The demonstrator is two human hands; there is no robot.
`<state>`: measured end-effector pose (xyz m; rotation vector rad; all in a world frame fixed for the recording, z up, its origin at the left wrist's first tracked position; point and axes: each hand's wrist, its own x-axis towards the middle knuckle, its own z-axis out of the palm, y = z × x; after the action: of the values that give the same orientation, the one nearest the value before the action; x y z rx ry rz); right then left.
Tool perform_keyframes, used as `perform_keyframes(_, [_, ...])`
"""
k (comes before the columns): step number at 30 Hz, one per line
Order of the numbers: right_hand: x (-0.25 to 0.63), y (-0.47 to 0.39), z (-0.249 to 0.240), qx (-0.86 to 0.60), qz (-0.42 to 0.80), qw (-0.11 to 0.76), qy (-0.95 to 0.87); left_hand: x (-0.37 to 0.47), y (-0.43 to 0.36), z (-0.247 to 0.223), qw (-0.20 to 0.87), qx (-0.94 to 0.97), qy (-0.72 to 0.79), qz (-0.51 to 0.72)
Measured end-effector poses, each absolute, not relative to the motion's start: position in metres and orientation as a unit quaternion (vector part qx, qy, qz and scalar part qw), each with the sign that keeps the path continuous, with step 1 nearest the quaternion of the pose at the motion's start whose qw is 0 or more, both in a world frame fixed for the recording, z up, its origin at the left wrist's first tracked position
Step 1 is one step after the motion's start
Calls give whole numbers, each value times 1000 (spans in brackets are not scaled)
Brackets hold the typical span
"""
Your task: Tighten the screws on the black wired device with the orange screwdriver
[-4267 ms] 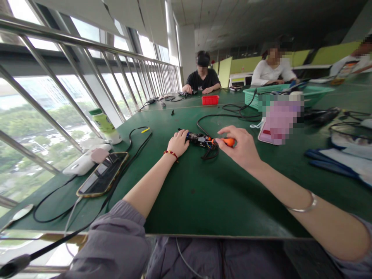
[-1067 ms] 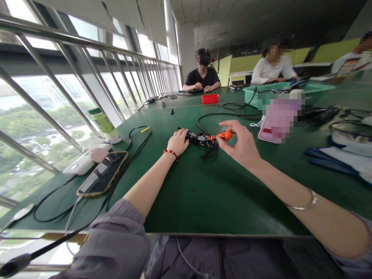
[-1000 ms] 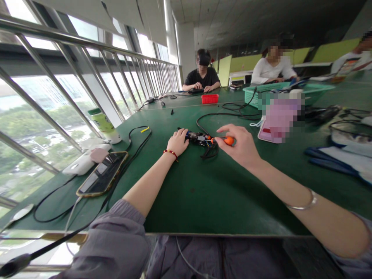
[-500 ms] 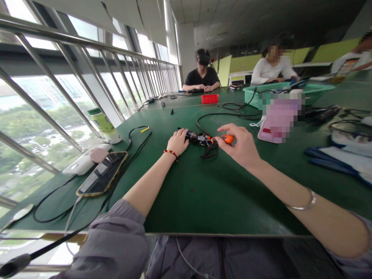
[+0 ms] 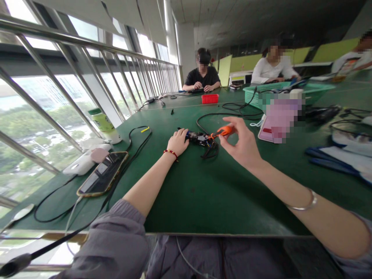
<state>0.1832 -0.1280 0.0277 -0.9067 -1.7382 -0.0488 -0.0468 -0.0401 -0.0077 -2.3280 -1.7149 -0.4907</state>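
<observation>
My left hand [image 5: 178,142], with a red beaded bracelet at the wrist, is closed on the left end of a dark device with exposed wires [image 5: 200,138] lying on the green table [image 5: 186,193]. Between the thumb and fingers of my right hand [image 5: 238,138] is the orange handle of a screwdriver [image 5: 226,131]. The screwdriver slants down to the left, its tip end at the device's right part. Whether the tip touches a screw is too small to tell. A black cable loops by the device's right end.
A phone [image 5: 103,173], a white power bank [image 5: 85,159] and a green-lidded cup [image 5: 104,124] are at the left by the railing. Farther off are a red basket [image 5: 209,99], a green basket [image 5: 252,97] and a pink phone [image 5: 270,130]. Several people sit beyond.
My right hand has lifted slightly at the fingers, and the screwdriver handle is tilted higher. My left hand and the device stay put. The person opposite has raised one hand.
</observation>
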Motion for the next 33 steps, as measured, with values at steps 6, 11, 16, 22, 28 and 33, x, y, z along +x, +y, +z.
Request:
perform_keyframes(6, [183, -127, 26, -413, -48, 509, -753, -48, -39, -9, 107, -791, -579, -170])
perform_keyframes(11, [182, -130, 28, -391, -56, 527, -752, -48, -39, -9, 107, -790, -578, -172])
perform_keyframes(16, [183, -129, 28, -400, -58, 522, -751, -47, -40, -8, 106, -791, -579, -168])
perform_keyframes(22, [182, -128, 27, -405, -59, 513, -754, -47, -41, -6, 105, -790, -581, -163])
perform_keyframes(28, [182, -128, 28, -396, -65, 528, -748, -46, -40, -7, 105, -788, -583, -167])
perform_keyframes(33, [182, -128, 26, -413, -58, 506, -755, -47, -40, -8, 106, -789, -580, -172])
